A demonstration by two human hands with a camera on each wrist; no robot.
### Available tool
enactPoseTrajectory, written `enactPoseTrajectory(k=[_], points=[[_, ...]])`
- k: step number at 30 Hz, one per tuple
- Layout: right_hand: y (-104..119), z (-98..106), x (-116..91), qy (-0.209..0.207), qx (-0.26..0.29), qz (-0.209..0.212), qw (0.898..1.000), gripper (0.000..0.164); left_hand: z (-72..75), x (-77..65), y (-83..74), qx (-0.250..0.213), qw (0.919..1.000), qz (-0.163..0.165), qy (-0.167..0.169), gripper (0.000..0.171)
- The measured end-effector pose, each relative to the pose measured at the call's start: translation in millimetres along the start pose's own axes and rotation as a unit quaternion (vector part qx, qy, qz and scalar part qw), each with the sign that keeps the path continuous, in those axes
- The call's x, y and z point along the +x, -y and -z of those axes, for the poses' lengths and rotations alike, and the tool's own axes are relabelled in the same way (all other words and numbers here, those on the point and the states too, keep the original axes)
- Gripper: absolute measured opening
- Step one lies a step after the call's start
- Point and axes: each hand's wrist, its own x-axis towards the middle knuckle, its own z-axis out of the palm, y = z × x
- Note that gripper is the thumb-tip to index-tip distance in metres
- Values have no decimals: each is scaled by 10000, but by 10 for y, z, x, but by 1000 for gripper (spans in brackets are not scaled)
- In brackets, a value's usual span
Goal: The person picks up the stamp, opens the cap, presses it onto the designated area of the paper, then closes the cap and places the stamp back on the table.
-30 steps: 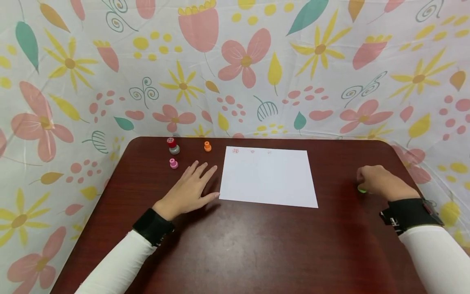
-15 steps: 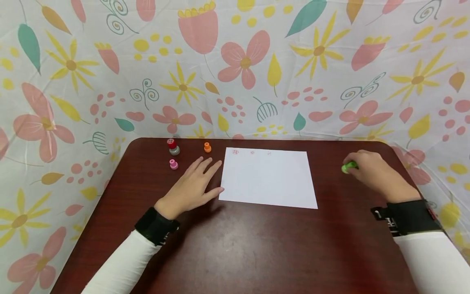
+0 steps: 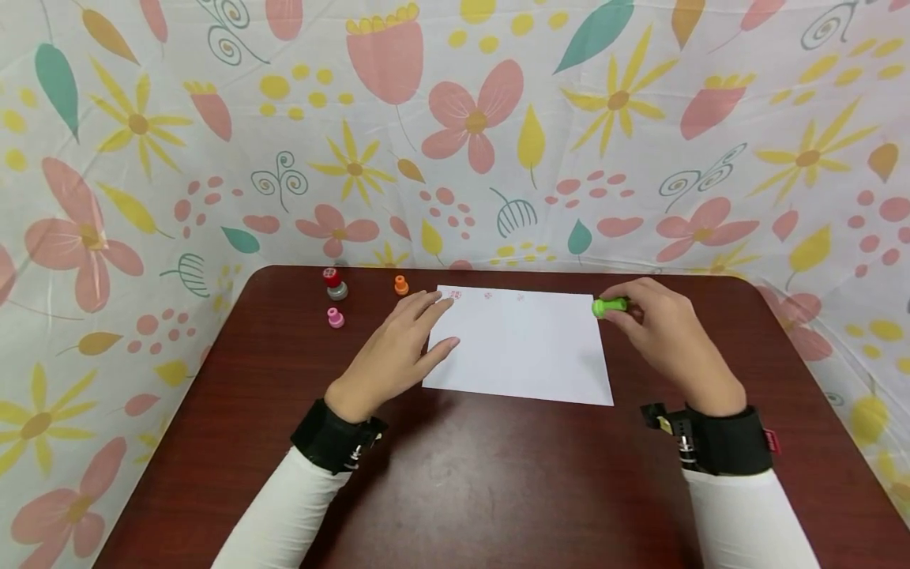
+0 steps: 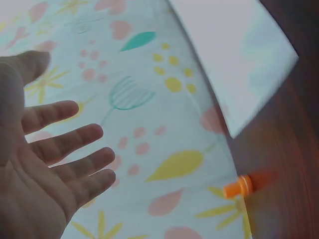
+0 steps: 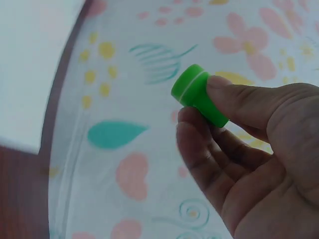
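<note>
A white sheet of paper point(image 3: 519, 344) lies on the dark red table point(image 3: 462, 474), with small red stamp marks point(image 3: 456, 295) along its far edge. My right hand point(image 3: 657, 332) pinches a green stamp point(image 3: 609, 306) by the sheet's far right corner; the right wrist view shows the green stamp point(image 5: 197, 94) held between thumb and fingers. My left hand point(image 3: 401, 348) lies flat with fingers straight over the sheet's left edge, and in the left wrist view the left hand point(image 4: 45, 164) is spread with nothing in it.
Beyond the left hand stand an orange stamp point(image 3: 401, 285), a pink stamp point(image 3: 335, 318) and a red-topped stamp on a grey base point(image 3: 334, 283). The orange stamp point(image 4: 240, 185) also shows in the left wrist view. A flowered cloth point(image 3: 455, 134) walls the table.
My right hand picked up the green stamp at the table's right side and carried it left to the sheet's far right corner. The left hand slid right onto the sheet's left edge.
</note>
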Motion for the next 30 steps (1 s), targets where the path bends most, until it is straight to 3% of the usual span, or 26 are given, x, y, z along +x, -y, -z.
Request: enactPoseTrajectory(k=[5,11,17,24,26,30], points=[[232,-116,29,-296,443,36,9986,25,-20,110,-174,-784,9950,-58,-620,51],[455,-266,30,-576,1375,244,9885,30,-44,227,-359,-1990,9742,-27,-1064,42],[648,-324,20,-647,2084,452,9749,33,-87,277,-476,-3114,9409,388,-1271,37],[771,-397,10,-682,2365,736,9664,36,-159,304,-603,-4437,8859,642,-1188,38],[794,-416,9,-688,2303,796,9674,36,-182,309,-626,-4617,8766,680,-1177,37],[819,-443,10,-725,2235,890,9679,36,-218,323,-653,-4727,8701,729,-1187,35]])
